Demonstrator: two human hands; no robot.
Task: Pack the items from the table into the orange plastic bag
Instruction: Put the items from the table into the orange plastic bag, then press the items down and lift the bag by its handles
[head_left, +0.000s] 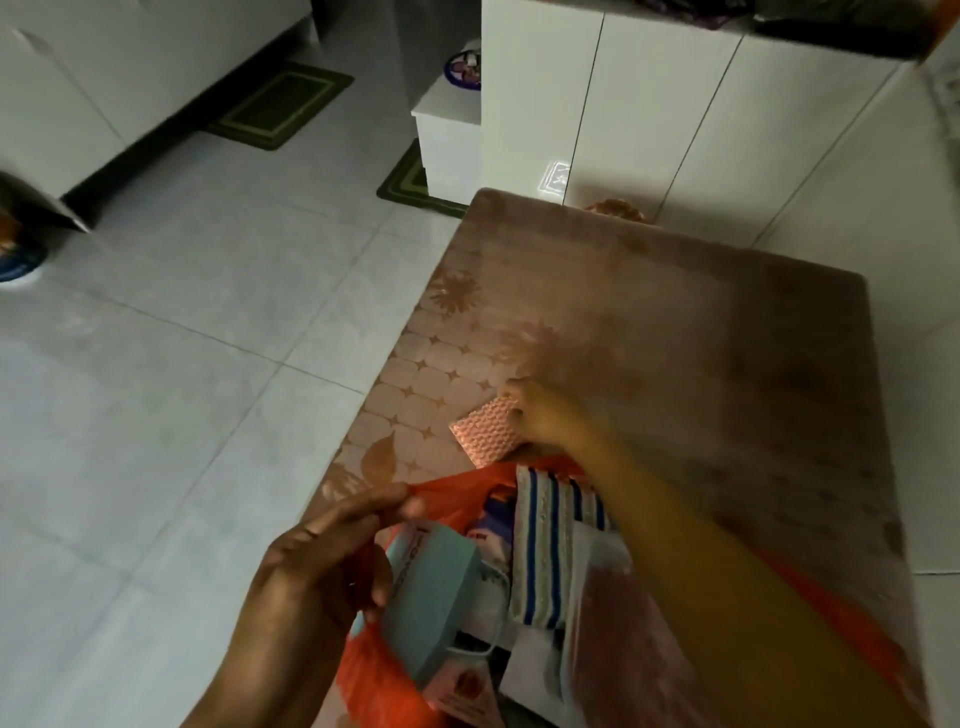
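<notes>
From the head camera, the orange plastic bag (447, 493) sits open at the near edge of the table (701, 338), which wears a brown cloth patterned with rounded squares and flowers. The left hand (322, 561) pinches the bag's rim between thumb and fingers, pulling the mouth open toward the floor side. Inside the bag lie a pale blue box (431, 587) standing on end against the left hand, a blue-and-white striped cloth (550, 540) in the middle, and some white and clear packets below it — their labels are too blurred to read.

The right hand (545, 415) reaches across the bag's mouth onto the table just beyond it, fingers curled around the far edge of a pink textured packet (485, 431). The packet lies flat or nearly flat on the cloth, just beside the bag's far rim; whether it is lifted off the surface I cannot tell.

Past the table stand white cabinets (649, 104) on a pale tiled floor (182, 364) — and two green mats (280, 104) lie on the tiles.
</notes>
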